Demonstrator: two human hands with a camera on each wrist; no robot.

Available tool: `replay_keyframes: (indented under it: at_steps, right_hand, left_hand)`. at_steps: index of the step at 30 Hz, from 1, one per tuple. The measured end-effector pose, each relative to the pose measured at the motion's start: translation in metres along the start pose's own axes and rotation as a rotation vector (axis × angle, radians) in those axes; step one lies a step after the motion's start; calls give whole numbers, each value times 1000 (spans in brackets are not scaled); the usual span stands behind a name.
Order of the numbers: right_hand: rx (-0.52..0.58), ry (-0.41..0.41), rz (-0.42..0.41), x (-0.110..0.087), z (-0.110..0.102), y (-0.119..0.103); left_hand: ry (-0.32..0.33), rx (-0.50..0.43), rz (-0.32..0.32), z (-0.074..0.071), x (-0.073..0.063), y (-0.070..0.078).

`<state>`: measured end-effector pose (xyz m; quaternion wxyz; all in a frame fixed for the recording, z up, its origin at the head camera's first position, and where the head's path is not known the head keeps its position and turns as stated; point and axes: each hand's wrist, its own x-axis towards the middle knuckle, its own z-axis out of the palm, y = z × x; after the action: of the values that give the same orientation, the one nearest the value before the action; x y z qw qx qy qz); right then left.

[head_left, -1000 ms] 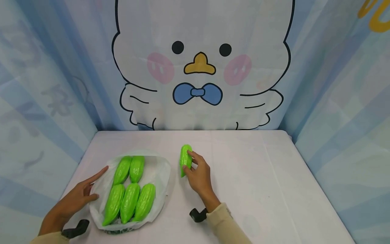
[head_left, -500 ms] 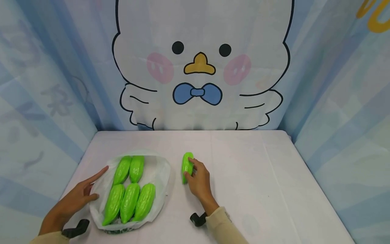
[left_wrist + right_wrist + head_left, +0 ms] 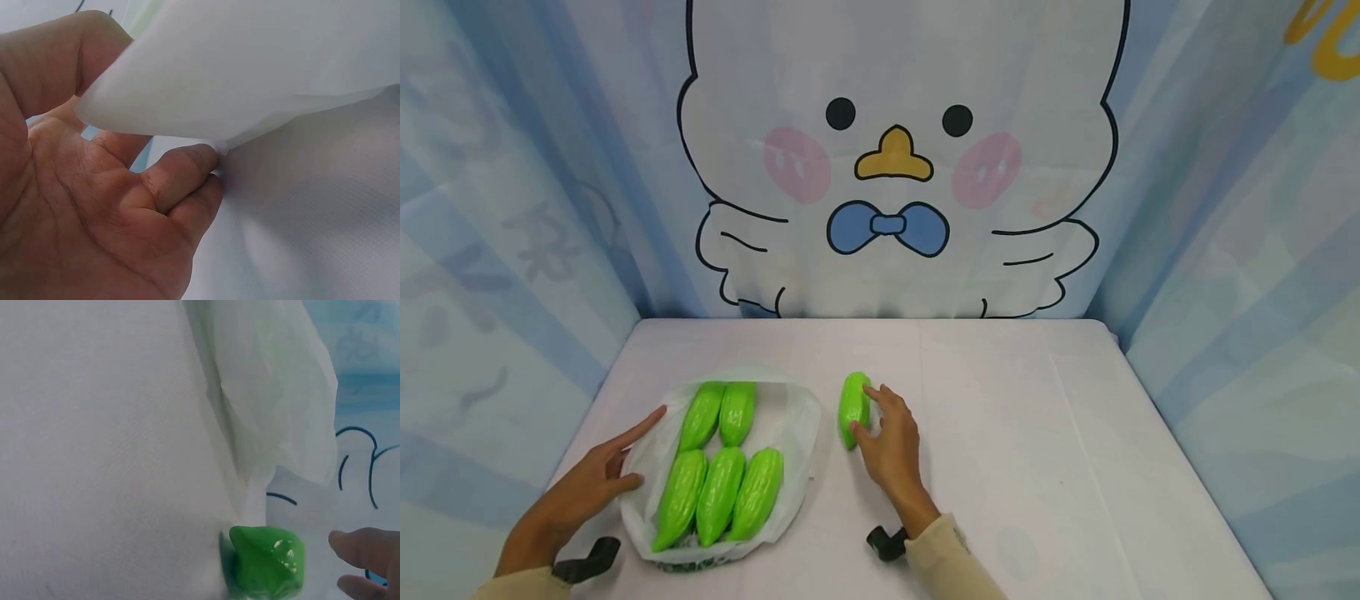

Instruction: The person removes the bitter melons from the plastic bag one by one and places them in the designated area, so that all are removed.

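Observation:
A glossy green, ribbed bitter melon lies on the white cloth right of the bag. At its right side, my right hand has the thumb and index fingertips close to it. In the right wrist view, a gap shows between the fingertips and the bitter melon. Several more bitter melons lie inside a white plastic bag with its mouth wide. My left hand rests against the bag's left side, index finger extended along the rim. In the left wrist view, the bag drapes against the fingers.
A white cloth-covered table extends to the right of the hands. Its far edge meets a curtain printed with a cartoon face, and pale blue curtains stand at both sides.
My right hand first came a little nearer with the bitter melon. Since then the bitter melon has shifted slightly left out of the fingers, which are now spread. The left hand and bag stay put.

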<state>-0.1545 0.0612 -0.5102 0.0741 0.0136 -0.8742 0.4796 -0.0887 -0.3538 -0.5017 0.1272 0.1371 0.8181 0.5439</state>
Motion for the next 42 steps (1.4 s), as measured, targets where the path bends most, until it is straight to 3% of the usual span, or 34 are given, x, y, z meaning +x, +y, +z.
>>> replay_keyframes:
  at_steps: [5, 10, 18, 25, 34, 42]
  right_hand:
    - [-23, 53, -55, -9, -6, -10]
    - [29, 55, -112, -22, -7, -22]
    - [136, -51, -171, -50, 7, -38]
    - [227, -147, -178, -73, 25, -51]
    - [190, -247, -248, -97, 47, -58]
    - [90, -338, -221, -97, 56, -60]
  left_hand:
    - [11, 6, -17, 0, 0, -1]
    - [21, 28, 4, 0, 0, -2]
    - [21, 33, 46, 0, 1, -1]
    - [23, 34, 28, -1, 1, -1]
    - [25, 43, -12, -3, 1, -3]
    - [29, 38, -30, -1, 1, -5]
